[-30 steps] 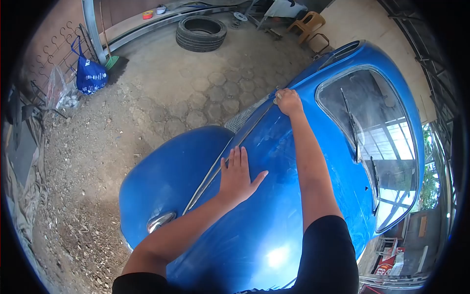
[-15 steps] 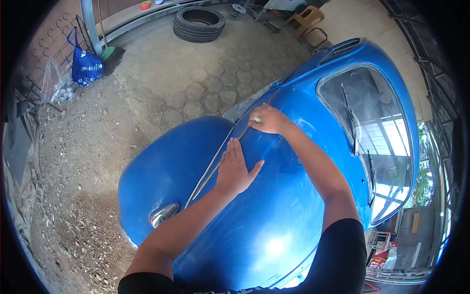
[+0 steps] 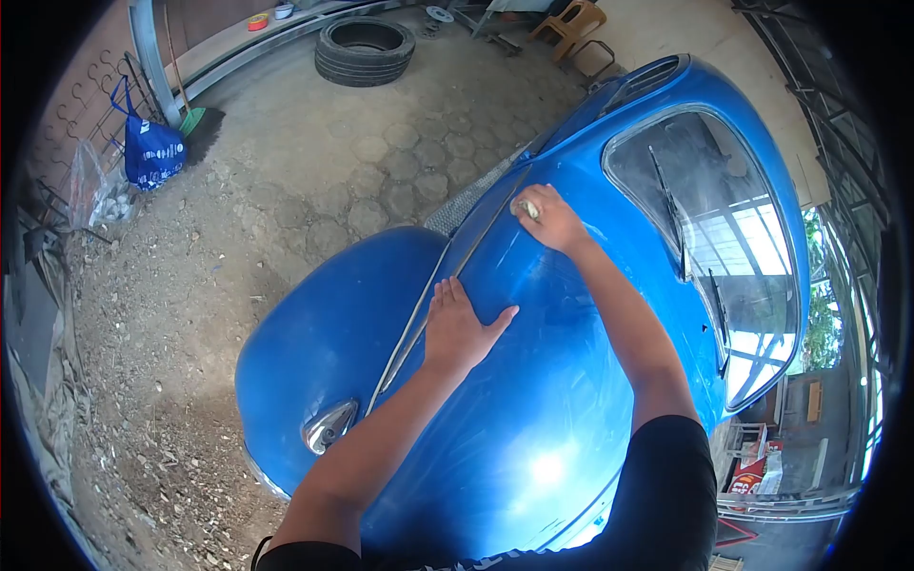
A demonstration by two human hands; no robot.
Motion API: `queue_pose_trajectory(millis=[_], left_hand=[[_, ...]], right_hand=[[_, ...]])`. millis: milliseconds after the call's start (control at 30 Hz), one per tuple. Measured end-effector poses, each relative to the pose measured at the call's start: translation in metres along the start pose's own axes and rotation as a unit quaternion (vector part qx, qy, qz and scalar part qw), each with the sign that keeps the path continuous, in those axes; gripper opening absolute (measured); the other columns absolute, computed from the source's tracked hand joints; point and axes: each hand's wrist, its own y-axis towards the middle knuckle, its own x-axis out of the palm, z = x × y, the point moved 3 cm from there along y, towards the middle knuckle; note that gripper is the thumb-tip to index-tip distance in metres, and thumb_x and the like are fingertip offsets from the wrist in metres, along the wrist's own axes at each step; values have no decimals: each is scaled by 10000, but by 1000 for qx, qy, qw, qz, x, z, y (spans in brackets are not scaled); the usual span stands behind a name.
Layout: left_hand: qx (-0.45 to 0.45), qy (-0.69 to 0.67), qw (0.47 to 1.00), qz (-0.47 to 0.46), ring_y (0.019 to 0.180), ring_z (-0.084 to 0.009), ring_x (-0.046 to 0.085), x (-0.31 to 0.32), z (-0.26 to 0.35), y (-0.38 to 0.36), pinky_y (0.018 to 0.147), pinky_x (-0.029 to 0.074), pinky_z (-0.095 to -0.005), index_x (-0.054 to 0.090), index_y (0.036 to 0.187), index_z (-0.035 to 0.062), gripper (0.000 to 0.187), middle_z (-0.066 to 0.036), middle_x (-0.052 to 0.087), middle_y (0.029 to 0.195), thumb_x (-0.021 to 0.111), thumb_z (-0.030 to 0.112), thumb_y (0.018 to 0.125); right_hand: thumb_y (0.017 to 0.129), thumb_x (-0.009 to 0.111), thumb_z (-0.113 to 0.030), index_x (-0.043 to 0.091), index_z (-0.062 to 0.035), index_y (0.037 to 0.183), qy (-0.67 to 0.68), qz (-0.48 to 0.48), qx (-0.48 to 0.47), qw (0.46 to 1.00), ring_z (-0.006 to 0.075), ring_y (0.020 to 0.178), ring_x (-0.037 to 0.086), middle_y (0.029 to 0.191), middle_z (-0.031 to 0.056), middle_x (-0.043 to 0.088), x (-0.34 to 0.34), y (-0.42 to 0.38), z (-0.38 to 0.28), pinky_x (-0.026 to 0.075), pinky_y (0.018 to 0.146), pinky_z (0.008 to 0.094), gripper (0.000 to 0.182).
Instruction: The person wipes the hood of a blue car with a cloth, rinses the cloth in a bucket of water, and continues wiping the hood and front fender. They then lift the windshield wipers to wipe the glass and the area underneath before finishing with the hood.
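Note:
A blue car with a rounded bonnet (image 3: 547, 352) lies under both hands. My left hand (image 3: 459, 328) rests flat on it, thumb spread out, fingertips close to the seam trim (image 3: 407, 344) beside the bulging front fender (image 3: 333, 305). Farther up, toward the windscreen (image 3: 705, 181), my right hand (image 3: 558, 224) is curled around a small pale wad (image 3: 529, 208) near the bonnet's edge. Most of the wad is hidden by the fingers; I cannot tell its material. A chrome lamp housing (image 3: 330, 428) sits on the fender.
Wipers (image 3: 669, 209) lie across the windscreen. Beyond the car, a loose tyre (image 3: 365, 52) is on the paved floor, with an orange plastic chair (image 3: 571, 27) to its right. A blue bag (image 3: 152, 152) and a broom (image 3: 191, 118) stand at the left wall. Gravel covers the near-left ground.
My right hand has moved right and a little up along the bonnet, away from the seam, with the pale wad. The left hand stays nearly in place; the view has shifted slightly.

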Motion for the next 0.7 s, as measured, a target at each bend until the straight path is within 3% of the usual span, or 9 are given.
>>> queue_pose_trajectory(millis=[67, 167, 267, 333, 467, 567, 600, 633, 700], left_hand=[[-1, -4, 1000, 5, 1555, -477, 370, -1, 2, 1, 1304, 306, -475, 318, 1547, -235, 1233, -424, 396, 1594, 604, 795, 933], [-8, -10, 1000, -3, 1564, -476, 354, -4, 5, 2, 1305, 302, -473, 316, 1550, -233, 1253, -421, 389, 1601, 619, 806, 917], [-4, -24, 1000, 6, 1579, -474, 325, -5, 8, 0, 1308, 296, -473, 292, 1564, -225, 1291, -412, 367, 1620, 630, 825, 894], [40, -4, 999, 20, 1584, -473, 311, 3, 4, 1, 1308, 294, -476, 280, 1573, -218, 1313, -411, 348, 1631, 631, 841, 881], [46, 29, 998, 5, 1601, -477, 263, -3, 9, -1, 1325, 256, -460, 276, 1585, -201, 1257, -403, 321, 1651, 613, 810, 916], [39, -23, 999, 24, 1597, -470, 276, 4, 2, 4, 1322, 261, -462, 286, 1585, -195, 1126, -396, 332, 1650, 522, 744, 1010], [42, -22, 999, 24, 1586, -470, 305, 4, 2, 4, 1314, 279, -476, 300, 1584, -191, 973, -397, 346, 1641, 402, 645, 1099], [42, -29, 998, 28, 1583, -471, 311, 3, 0, 6, 1314, 279, -476, 308, 1581, -191, 934, -397, 355, 1636, 383, 614, 1112], [42, -46, 998, 31, 1577, -472, 323, 7, -4, 7, 1314, 278, -477, 325, 1574, -191, 860, -396, 372, 1627, 345, 551, 1140]], right_hand=[[920, 710, -118, 668, -73, 1116, -74, 130, 150, 977, 387, 1199, 636, 1173, 153, 699, -25, 0, 70, 478, 1101, 535, 206], [906, 710, -86, 635, -51, 1169, -64, 188, 182, 963, 428, 1222, 610, 1208, 197, 680, -16, -14, 63, 484, 1087, 538, 276], [870, 729, -31, 600, -60, 1144, 46, 95, 20, 994, 453, 1361, 537, 1271, 200, 634, 9, -60, -44, 461, 1156, 514, 304], [878, 720, 0, 591, -75, 1189, 57, 22, 3, 998, 425, 1442, 500, 1386, 169, 622, 6, -112, -103, 418, 1234, 493, 345], [923, 694, -61, 588, -71, 1257, -40, 87, 135, 986, 428, 1468, 480, 1415, 169, 620, -26, -153, -10, 381, 1247, 553, 350], [952, 663, -105, 608, -61, 1306, -79, 204, 245, 945, 441, 1426, 513, 1392, 181, 643, -44, -99, 102, 373, 1232, 601, 360], [949, 661, -95, 620, -61, 1296, -99, 194, 250, 943, 440, 1403, 531, 1386, 186, 647, -41, -89, 95, 380, 1231, 586, 351], [946, 659, -85, 633, -60, 1286, -118, 188, 254, 941, 439, 1381, 549, 1380, 192, 652, -34, -67, 77, 386, 1230, 572, 342], [939, 681, -96, 653, -68, 1250, -76, 168, 122, 975, 434, 1382, 557, 1383, 180, 653, -4, -66, 12, 383, 1239, 562, 314]])
